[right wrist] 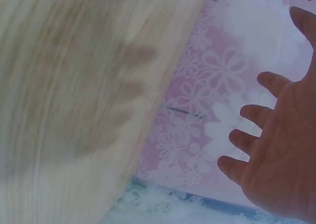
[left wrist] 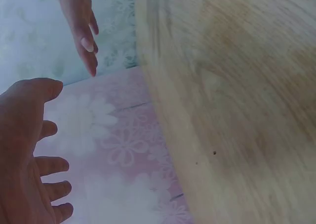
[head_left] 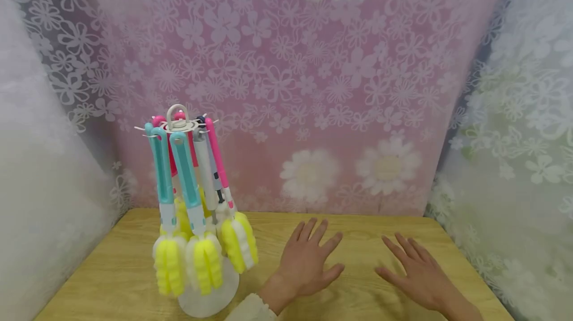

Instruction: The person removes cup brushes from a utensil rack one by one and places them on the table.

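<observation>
My left hand (head_left: 304, 264) has its fingers spread, palm down, over the middle of the wooden table, and holds nothing. To its right, my right hand (head_left: 418, 273) is spread too, with nothing in it; the right wrist view shows its finger shadows on the wood, apart from the fingers. Left of my left hand stands a white rotating rack (head_left: 228, 288) with a round base. Sponge brushes hang from its hooks: teal-handled brushes (head_left: 187, 176) in front, a pink-handled brush (head_left: 218, 154) and a grey-white handle (head_left: 204, 171) on the right. Their yellow-and-white sponge heads (head_left: 241, 241) hang lowest, nearest my left hand.
The wooden table (head_left: 103, 271) ends at a pink flowered cloth (head_left: 277, 87) behind. Pale cloth walls (head_left: 528, 137) flank it on both sides. More pink and dark handles sit partly hidden at the back of the rack.
</observation>
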`<action>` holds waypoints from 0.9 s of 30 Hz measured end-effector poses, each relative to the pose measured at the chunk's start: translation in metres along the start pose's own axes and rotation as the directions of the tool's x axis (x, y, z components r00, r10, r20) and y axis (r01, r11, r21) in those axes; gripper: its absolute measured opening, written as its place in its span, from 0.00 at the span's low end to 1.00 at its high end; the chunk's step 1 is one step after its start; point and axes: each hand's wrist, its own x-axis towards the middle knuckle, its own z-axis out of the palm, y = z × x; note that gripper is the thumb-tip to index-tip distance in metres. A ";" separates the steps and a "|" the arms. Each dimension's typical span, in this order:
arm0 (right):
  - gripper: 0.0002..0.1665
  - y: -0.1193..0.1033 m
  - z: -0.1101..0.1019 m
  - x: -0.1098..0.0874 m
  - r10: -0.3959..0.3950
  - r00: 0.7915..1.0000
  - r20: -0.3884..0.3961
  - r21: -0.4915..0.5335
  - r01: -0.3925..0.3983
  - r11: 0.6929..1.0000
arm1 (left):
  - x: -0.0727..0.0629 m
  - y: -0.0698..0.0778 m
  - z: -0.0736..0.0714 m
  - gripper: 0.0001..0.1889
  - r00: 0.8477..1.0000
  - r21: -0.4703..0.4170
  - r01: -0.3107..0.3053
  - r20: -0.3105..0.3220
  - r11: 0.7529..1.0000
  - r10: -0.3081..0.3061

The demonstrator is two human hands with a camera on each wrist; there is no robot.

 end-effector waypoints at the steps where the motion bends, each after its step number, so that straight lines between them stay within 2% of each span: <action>1: 0.44 -0.001 -0.001 0.001 0.001 1.000 -0.002 -0.012 -0.001 1.000 | 0.001 0.000 -0.002 0.30 1.000 0.005 -0.005 -0.010 1.000 0.005; 5: 0.45 -0.005 -0.006 0.006 -0.004 1.000 -0.030 -0.062 0.003 0.998 | 0.006 -0.003 -0.014 0.29 0.996 0.044 -0.035 -0.074 0.998 0.038; 10: 0.44 -0.009 -0.014 0.010 -0.005 0.999 -0.034 -0.042 0.004 0.999 | 0.014 -0.007 -0.035 0.29 0.994 0.071 -0.043 -0.102 0.997 0.050; 18: 0.43 -0.017 -0.020 0.012 -0.005 0.999 -0.037 -0.022 0.004 1.000 | 0.020 -0.012 -0.079 0.29 0.987 0.099 -0.037 -0.153 0.994 0.052; 22: 0.43 -0.022 -0.022 0.015 -0.012 0.998 -0.054 -0.007 0.011 1.000 | 0.022 -0.017 -0.105 0.29 0.979 0.079 -0.051 -0.194 0.996 0.066; 27: 0.43 -0.032 -0.023 0.023 -0.031 0.997 -0.073 0.021 0.032 0.999 | 0.022 -0.027 -0.137 0.27 0.961 0.006 -0.097 -0.261 0.995 0.095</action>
